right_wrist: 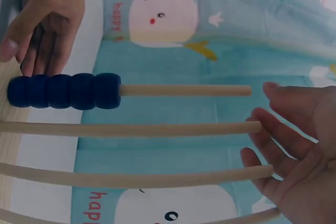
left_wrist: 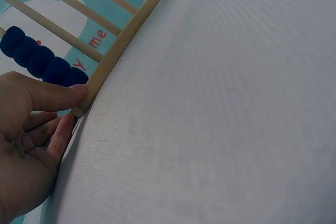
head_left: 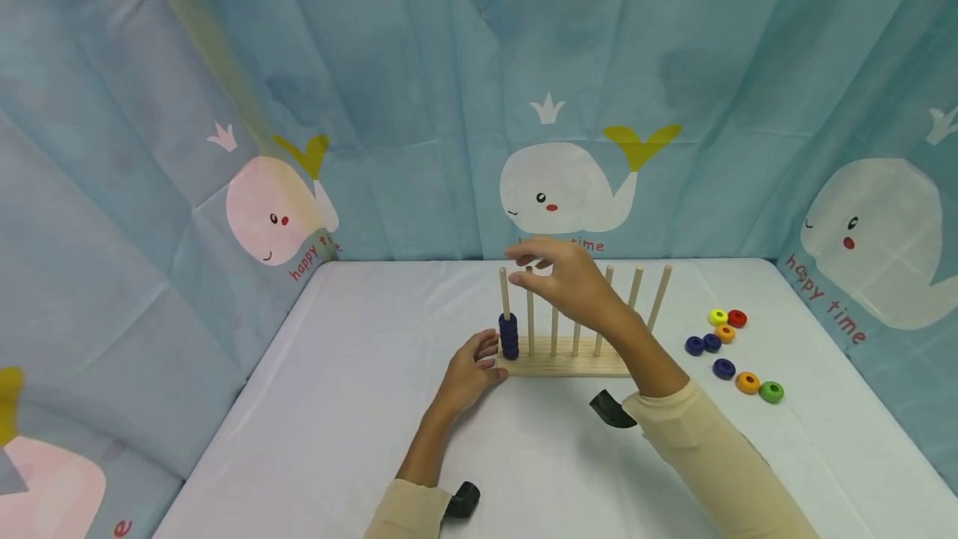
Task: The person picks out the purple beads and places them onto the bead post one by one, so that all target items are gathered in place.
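A wooden peg rack (head_left: 561, 367) stands upright on the white table, with a row of several thin pegs. Dark blue beads (head_left: 509, 338) are stacked on the lower part of its leftmost peg (head_left: 505, 294). At the rack's left end, my left hand (head_left: 466, 377) holds the base, thumb on the front edge and fingers around the end, as the left wrist view shows. My right hand (head_left: 572, 281) hovers by the tops of the left pegs, fingers loosely bent and parted. Nothing is between its thumb and fingertips, which lie just past the peg ends in the right wrist view.
Loose beads lie right of the rack: a yellow bead (head_left: 718, 317), a red bead (head_left: 737, 318), a green bead (head_left: 772, 392), two orange ones and three blue beads (head_left: 723, 368). A blue whale-print curtain (head_left: 419, 148) hangs behind and beside the table (head_left: 314, 406).
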`<act>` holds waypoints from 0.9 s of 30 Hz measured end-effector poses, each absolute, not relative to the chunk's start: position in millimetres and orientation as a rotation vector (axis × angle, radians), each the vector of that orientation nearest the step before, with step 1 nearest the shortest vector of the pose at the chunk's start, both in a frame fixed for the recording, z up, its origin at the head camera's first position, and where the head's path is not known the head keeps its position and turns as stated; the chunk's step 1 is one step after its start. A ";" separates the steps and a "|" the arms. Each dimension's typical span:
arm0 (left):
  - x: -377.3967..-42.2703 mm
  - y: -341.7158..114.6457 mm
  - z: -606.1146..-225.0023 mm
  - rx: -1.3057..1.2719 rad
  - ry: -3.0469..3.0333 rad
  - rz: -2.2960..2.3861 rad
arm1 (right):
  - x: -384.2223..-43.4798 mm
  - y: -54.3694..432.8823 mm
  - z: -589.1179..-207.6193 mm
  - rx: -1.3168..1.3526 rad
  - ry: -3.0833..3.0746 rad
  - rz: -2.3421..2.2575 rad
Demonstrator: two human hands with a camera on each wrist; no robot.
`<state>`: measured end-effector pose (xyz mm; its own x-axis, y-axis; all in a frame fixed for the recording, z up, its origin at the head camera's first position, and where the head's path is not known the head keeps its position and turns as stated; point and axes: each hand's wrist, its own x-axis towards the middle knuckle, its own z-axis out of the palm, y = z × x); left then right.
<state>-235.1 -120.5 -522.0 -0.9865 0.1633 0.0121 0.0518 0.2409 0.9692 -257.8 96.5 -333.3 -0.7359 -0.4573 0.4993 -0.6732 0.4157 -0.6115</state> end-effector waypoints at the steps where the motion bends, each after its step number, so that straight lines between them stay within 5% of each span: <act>1: -235.0 -120.3 -521.5 0.205 2.402 1.867 | -256.5 98.4 -332.5 0.986 -2.409 1.225; 27: -235.3 -119.1 -521.2 0.195 2.422 1.874 | -226.5 198.9 -340.1 0.683 -2.153 1.318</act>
